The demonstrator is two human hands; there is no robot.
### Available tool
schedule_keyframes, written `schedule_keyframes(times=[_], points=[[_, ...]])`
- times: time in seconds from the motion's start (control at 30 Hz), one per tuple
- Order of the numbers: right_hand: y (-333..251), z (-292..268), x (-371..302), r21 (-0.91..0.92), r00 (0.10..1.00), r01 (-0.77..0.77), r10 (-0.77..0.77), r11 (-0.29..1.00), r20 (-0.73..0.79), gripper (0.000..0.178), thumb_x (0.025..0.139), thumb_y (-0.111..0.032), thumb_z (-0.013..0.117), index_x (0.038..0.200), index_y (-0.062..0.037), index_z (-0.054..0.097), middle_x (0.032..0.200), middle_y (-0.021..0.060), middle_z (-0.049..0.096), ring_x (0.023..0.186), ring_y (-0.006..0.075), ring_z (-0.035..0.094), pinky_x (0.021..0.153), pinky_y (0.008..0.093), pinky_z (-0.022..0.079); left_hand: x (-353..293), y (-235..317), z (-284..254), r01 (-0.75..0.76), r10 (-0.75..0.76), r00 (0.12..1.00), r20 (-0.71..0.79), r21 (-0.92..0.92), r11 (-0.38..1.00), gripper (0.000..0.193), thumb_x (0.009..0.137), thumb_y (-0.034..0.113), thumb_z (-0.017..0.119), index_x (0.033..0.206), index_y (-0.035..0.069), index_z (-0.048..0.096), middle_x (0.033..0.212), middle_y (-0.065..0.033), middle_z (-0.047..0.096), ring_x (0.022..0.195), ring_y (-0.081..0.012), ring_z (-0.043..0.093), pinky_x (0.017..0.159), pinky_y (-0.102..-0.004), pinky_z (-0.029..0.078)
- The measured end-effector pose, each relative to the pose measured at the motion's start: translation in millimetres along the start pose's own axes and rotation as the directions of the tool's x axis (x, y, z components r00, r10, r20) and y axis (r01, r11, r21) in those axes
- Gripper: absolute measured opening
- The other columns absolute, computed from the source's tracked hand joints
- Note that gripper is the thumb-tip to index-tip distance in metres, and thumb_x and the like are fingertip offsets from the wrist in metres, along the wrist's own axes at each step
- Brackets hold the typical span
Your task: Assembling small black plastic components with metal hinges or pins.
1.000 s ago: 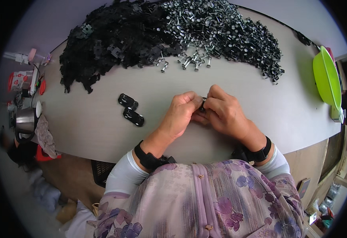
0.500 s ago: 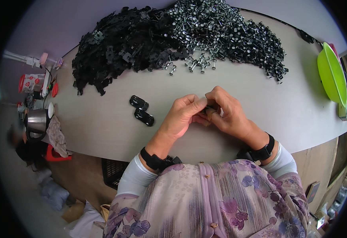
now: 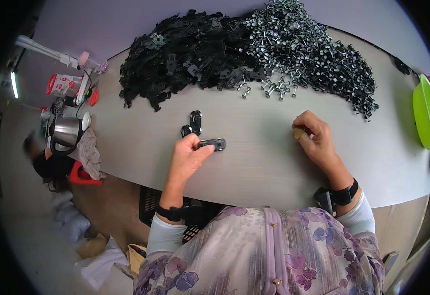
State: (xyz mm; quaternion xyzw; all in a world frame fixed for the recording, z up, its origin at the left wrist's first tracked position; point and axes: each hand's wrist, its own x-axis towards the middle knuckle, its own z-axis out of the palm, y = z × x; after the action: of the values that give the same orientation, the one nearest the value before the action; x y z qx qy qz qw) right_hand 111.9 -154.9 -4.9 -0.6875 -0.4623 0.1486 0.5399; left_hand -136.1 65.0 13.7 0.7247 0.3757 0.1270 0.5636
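Between its thumb and fingers, my left hand point(image 3: 187, 156) grips a small dark toy car point(image 3: 213, 144), just above or on the table left of centre. Beyond it lie two black toy cars, one lengthwise point(image 3: 195, 121) and one partly behind my fingers point(image 3: 186, 131), close together. Off to the right, my right hand point(image 3: 314, 137) rests near the tabletop, closed with curled fingers and a tan cover on its thumb. What it holds, if anything, is hidden. At the back lie a heap of flat black plastic parts point(image 3: 175, 59) and a heap of wheel-and-axle sets point(image 3: 293, 39).
Loose wheel-and-axle sets point(image 3: 276, 88) lie before the heaps. A green basin point(image 3: 424, 115) leans at the table's right end. A steel kettle point(image 3: 66, 132), a cloth point(image 3: 91, 155) and a red-handled tool point(image 3: 94, 98) are at the left. A black crate point(image 3: 148, 204) sits below the front edge.
My hands have come apart from their meeting point. The left has moved left with the toy car beside the other two; the right has shifted right. The view has swung slightly left.
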Motion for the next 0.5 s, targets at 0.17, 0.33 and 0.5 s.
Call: schedule_keyframes(times=[0.17, 0.33, 0.5], points=[[1.3, -0.4, 1.7, -0.073, 0.998, 0.011, -0.007, 0.997, 0.055, 0.012, 0.075, 0.009, 0.056, 0.084, 0.0018, 0.058, 0.075, 0.0083, 0.056, 0.063, 0.017, 0.056, 0.057, 0.027, 0.044, 2.2, 9.0, -35.6, 0.042, 0.088, 0.965, -0.247, 0.475, 0.879, 0.029, 0.076, 0.016, 0.077, 0.07, 0.0, 0.054, 0.057, -0.005, 0.052, 0.049, -0.0117, 0.046, 0.047, -0.0306, 0.037], [4.0, 0.0, 4.6, -0.087, 0.998, -0.025, 0.029, 0.996, 0.047, 0.01, 0.075, 0.007, 0.058, 0.084, 0.0006, 0.059, 0.077, 0.0098, 0.059, 0.067, 0.0214, 0.059, 0.063, 0.0299, 0.047, 56.0, 54.9, -5.6, -0.331, 0.532, 0.833, -0.151, 0.634, 0.699, 0.036, 0.076, 0.017, 0.077, 0.101, -0.002, 0.061, 0.099, -0.0178, 0.064, 0.079, -0.0247, 0.061, 0.07, -0.0352, 0.049], [3.3, -0.3, 4.2, -0.092, 0.998, -0.036, 0.041, 0.995, 0.056, 0.009, 0.076, 0.005, 0.06, 0.084, 0.0008, 0.059, 0.078, 0.0107, 0.061, 0.069, 0.0231, 0.06, 0.064, 0.0314, 0.048, 124.2, 91.4, 35.6, -0.238, 0.392, 0.92, 0.03, 0.835, 0.497, 0.071, 0.073, 0.022, 0.079, 0.137, 0.011, 0.049, 0.151, -0.0212, 0.03, 0.138, -0.0393, 0.032, 0.106, -0.0423, 0.039]])
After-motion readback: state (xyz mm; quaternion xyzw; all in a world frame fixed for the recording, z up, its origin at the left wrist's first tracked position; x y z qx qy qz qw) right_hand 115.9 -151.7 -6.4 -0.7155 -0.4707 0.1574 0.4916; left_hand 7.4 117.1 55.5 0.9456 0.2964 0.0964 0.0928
